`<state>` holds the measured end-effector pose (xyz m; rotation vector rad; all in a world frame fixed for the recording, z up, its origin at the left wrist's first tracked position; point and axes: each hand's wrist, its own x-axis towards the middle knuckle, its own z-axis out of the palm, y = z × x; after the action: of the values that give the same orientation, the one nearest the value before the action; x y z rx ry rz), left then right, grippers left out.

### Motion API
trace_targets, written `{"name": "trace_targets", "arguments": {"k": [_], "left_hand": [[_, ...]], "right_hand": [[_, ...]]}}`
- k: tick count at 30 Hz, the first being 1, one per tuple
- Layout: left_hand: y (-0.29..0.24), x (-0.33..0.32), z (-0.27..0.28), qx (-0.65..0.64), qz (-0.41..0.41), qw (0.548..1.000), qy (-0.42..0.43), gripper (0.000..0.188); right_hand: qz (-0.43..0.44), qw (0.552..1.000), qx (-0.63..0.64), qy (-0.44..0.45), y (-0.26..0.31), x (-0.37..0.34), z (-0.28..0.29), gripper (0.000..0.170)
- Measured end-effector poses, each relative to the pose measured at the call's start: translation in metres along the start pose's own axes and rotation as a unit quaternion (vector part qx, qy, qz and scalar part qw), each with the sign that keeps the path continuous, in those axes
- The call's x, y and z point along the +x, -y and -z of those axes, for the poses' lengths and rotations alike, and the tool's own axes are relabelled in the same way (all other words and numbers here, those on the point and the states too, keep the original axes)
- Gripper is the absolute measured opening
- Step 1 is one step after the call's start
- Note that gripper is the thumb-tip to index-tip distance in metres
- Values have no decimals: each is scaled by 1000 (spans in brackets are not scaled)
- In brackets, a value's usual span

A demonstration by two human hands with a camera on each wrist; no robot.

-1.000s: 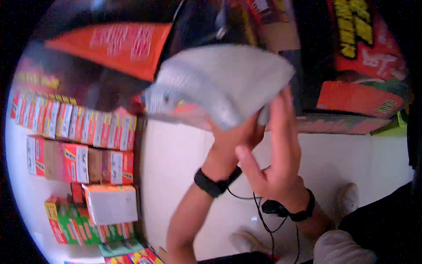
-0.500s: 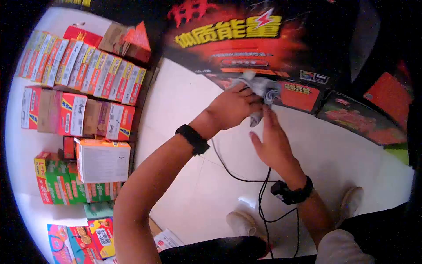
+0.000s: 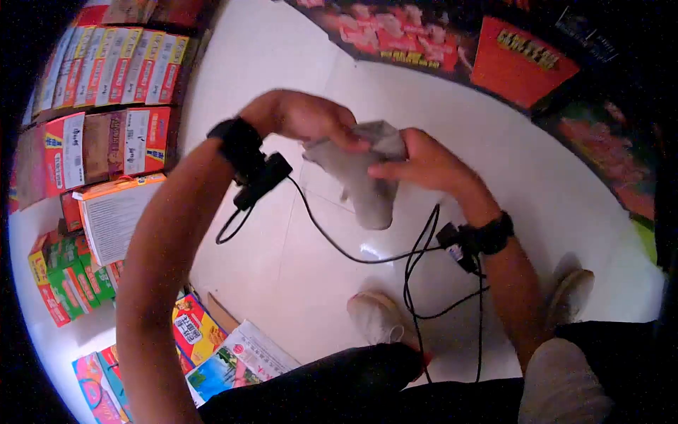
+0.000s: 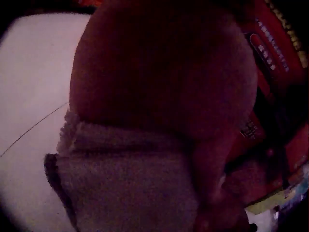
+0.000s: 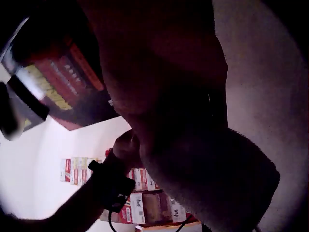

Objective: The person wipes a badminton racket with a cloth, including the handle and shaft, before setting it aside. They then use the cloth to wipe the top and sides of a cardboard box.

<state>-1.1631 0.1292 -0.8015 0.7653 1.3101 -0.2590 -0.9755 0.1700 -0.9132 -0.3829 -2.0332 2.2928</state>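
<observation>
A grey cloth [image 3: 374, 201], folded over with its lower end hanging, is held between both hands above the floor in the head view. My left hand [image 3: 304, 116] grips its upper left part, thumb lying across the fabric. On the other side my right hand [image 3: 427, 164] pinches the cloth's right edge between thumb and fingers. In the left wrist view the folded cloth [image 4: 130, 188] shows a fuzzy edge below the dark back of the left hand [image 4: 159, 67]. The right wrist view is dim, with the cloth [image 5: 217, 179] hanging beneath the right hand [image 5: 164, 63].
Boxed goods [image 3: 116, 67] are stacked along the left. Dark printed display boxes [image 3: 395, 35] line the top and right. A black cable [image 3: 332, 244] runs between the wrist-worn devices and loops over the floor. Shoes [image 3: 378, 314] stand on pale tiles [image 3: 282, 283], near colourful packages [image 3: 233, 357].
The cloth was raised and spread, then bunched against the lower display box. Both hands have drawn it back over the floor, and the right hand now pinches it too. The view has tilted down.
</observation>
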Motion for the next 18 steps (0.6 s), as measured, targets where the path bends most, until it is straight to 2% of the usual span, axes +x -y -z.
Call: {"name": "trace_targets", "arguments": {"k": [3, 6, 9, 12, 14, 16, 18], "left_hand": [[10, 8, 10, -50, 2, 999, 1, 38], [16, 22, 16, -30, -34, 997, 70, 38], [21, 37, 14, 9, -86, 993, 83, 36], [36, 63, 7, 3, -162, 986, 45, 40], [34, 58, -2, 58, -246, 966, -53, 42], [15, 35, -11, 44, -206, 977, 34, 43], [12, 7, -47, -42, -223, 973, -48, 33]], "right_hand": [[-51, 995, 76, 48, -15, 0, 1, 56], [-81, 996, -33, -35, -17, -3, -5, 61], [-154, 983, -94, -36, -1, -15, 1, 67], [-150, 985, 83, -29, -4, -43, -2, 68], [-204, 968, 126, -73, 9, -66, -8, 65], [-255, 944, 160, -131, 41, -85, -25, 64], [-264, 944, 163, -111, 66, -94, -35, 64]]}}
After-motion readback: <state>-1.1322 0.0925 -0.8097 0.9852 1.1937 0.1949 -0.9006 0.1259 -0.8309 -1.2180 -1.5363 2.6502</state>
